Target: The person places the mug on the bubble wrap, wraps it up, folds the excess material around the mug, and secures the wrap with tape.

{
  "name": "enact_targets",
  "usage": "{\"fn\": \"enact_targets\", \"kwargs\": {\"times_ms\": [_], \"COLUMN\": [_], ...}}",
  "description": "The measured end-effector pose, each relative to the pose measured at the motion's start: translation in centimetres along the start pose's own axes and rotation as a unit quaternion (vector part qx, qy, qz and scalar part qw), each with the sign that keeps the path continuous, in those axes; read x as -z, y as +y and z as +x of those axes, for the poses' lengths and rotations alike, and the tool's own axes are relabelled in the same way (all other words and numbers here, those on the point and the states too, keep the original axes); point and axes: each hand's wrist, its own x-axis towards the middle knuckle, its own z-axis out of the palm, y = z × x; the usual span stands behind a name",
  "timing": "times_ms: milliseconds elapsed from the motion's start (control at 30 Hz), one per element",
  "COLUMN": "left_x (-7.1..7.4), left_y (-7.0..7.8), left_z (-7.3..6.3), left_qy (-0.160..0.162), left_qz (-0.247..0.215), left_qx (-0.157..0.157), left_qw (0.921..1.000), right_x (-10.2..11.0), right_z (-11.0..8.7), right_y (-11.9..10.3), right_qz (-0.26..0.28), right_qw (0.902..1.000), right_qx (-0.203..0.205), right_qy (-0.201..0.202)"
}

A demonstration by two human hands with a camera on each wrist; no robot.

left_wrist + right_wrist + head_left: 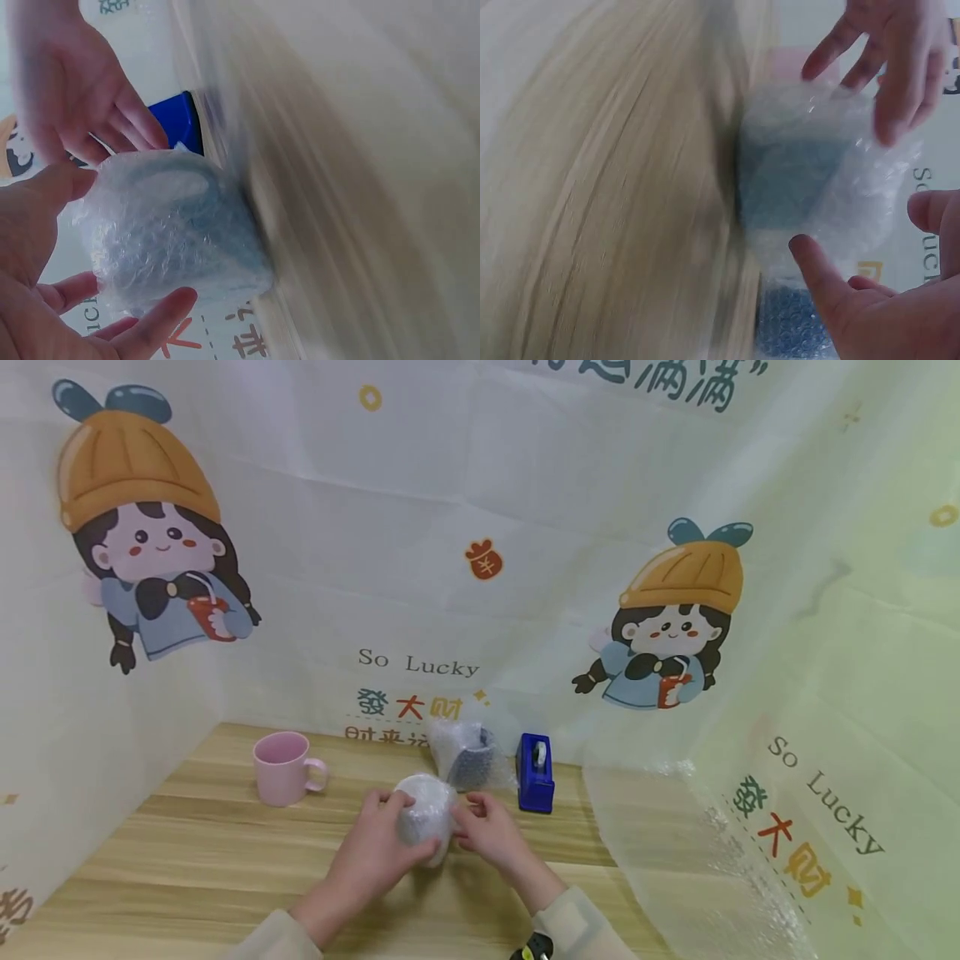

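A mug in bubble wrap (426,814) is between my hands above the table, pale bluish through the plastic. Its handle shows through the wrap (180,217) in the left wrist view. My left hand (382,839) grips its left side, thumb and fingers spread around it. On the other side, my right hand (491,831) touches the wrap with its fingertips. In the left wrist view the right hand's fingers (135,124) are fairly straight against the plastic. The right wrist view shows that hand's thumb (930,210) apart from the forefinger.
A pink mug (281,770) stands at the back left of the wooden table (187,852). Behind the hands is another bubble-wrapped dark item (472,760). A blue tape dispenser (536,777) stands to its right. A bubble wrap sheet (675,852) spreads along the right side.
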Motion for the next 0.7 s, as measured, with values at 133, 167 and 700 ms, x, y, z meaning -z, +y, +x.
{"fn": "enact_targets", "kwargs": {"times_ms": [133,167,700], "left_x": [-0.4,-0.5,0.4], "left_y": [-0.7,-1.0,-3.3], "left_z": [1.6,2.0,7.8], "left_qy": [0.0,-0.001,-0.03], "left_qz": [0.002,0.004,0.078], "left_qx": [0.015,0.019,0.046], "left_qw": [0.9999,0.9998,0.9955], "right_x": [0.5,0.6,0.9], "right_z": [-0.7,-0.9,-1.3], "right_y": [0.1,0.1,1.5], "right_qz": [-0.01,-0.014,-0.033], "right_qw": [1.0,0.9999,0.9992], "right_qx": [-0.001,0.0,-0.012], "right_qy": [-0.001,-0.002,-0.018]}}
